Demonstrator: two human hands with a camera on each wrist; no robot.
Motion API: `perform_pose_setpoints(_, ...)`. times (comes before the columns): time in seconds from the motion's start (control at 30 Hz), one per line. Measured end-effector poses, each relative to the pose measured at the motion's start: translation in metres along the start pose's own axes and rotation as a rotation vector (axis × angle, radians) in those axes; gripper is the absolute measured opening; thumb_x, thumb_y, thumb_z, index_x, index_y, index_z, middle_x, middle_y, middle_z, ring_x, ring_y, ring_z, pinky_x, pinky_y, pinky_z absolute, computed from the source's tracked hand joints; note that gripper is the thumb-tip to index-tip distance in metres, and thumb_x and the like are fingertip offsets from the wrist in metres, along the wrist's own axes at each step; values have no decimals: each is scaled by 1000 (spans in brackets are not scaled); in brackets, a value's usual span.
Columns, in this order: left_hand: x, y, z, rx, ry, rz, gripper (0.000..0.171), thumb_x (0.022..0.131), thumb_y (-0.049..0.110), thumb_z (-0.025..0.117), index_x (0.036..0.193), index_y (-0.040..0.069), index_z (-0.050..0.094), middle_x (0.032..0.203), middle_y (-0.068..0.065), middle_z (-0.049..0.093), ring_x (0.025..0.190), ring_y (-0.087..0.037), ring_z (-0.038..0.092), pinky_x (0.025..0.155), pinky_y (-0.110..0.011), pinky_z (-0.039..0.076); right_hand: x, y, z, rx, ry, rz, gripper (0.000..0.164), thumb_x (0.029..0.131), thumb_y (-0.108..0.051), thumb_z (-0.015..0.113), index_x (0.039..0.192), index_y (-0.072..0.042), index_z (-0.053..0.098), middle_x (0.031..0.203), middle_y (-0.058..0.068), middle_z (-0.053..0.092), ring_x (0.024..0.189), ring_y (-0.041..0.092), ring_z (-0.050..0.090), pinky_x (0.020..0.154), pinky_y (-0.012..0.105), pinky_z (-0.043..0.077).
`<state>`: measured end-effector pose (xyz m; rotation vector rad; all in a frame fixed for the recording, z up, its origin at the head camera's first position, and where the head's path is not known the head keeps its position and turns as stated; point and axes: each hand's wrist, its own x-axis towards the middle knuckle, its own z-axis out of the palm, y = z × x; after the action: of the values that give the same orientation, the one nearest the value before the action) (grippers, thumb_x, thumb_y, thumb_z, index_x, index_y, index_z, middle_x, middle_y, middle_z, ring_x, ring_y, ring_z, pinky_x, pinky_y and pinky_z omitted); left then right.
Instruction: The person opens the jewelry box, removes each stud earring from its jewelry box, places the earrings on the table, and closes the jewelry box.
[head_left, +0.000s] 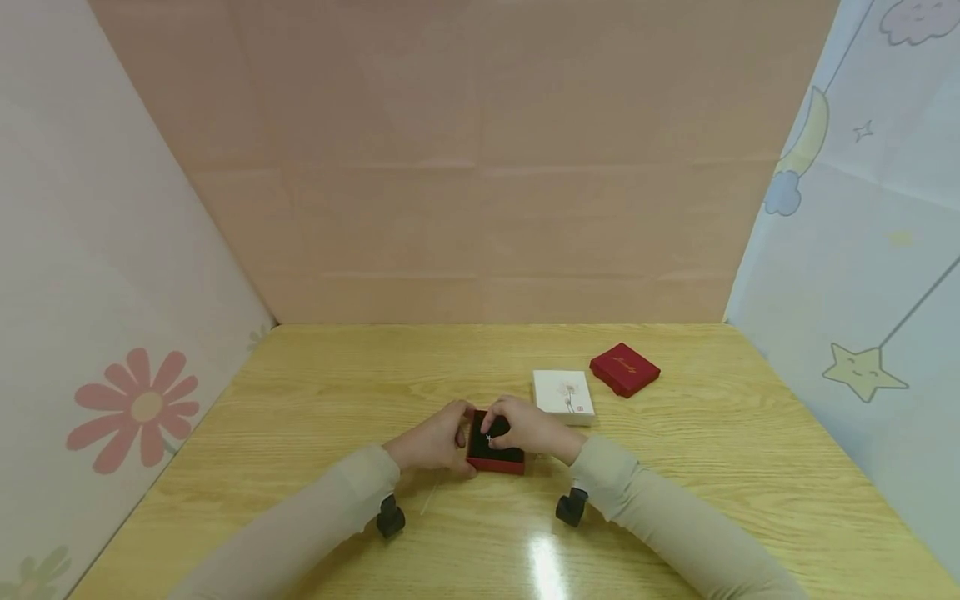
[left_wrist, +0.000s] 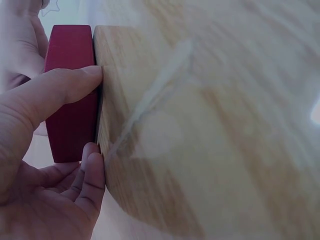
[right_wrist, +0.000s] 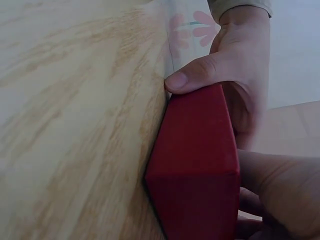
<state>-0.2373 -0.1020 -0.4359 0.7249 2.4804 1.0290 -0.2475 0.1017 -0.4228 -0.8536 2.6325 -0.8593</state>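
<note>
A small red jewelry box base (head_left: pixel 496 466) with a black insert (head_left: pixel 478 447) sits on the table. My left hand (head_left: pixel 431 440) grips its left side, the thumb on the near wall and the fingers around the far side. From the right, my right hand (head_left: pixel 531 427) reaches over the box, thumb and forefinger bent together at the insert. Between those two fingertips shows a tiny silver, star-like piece of jewelry (head_left: pixel 488 438). In the right wrist view the red outer walls of the box (right_wrist: pixel 192 145) face the camera, hiding the silver piece.
Just behind my right hand lies a white box (head_left: pixel 558 390) with a flower print. A dark red lid (head_left: pixel 625 369) with gold lettering lies farther back to the right. A thin, pale translucent strip (left_wrist: pixel 155 90) is on the wooden table (head_left: pixel 337 375) near my left wrist.
</note>
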Motion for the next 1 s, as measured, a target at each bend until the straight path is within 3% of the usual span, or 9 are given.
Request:
perform_pose_setpoints(0.53, 0, 0, 1, -8, 5, -1, 83, 69, 10, 87, 134, -3, 38, 99, -5, 51, 81, -16, 49, 59, -24, 44, -1, 0, 5, 15, 52, 28, 11, 81, -8, 78, 84, -13, 69, 107, 7, 63, 106, 27, 60, 93, 46, 48)
perform_pose_setpoints(1.0, -1, 2, 0, -15, 4, -14, 84, 69, 10, 87, 135, -3, 37, 97, -6, 52, 82, -17, 49, 58, -24, 44, 1, -3, 4, 0, 53, 56, 12, 78, -8, 80, 81, -13, 69, 103, 7, 64, 95, 21, 58, 87, 42, 50)
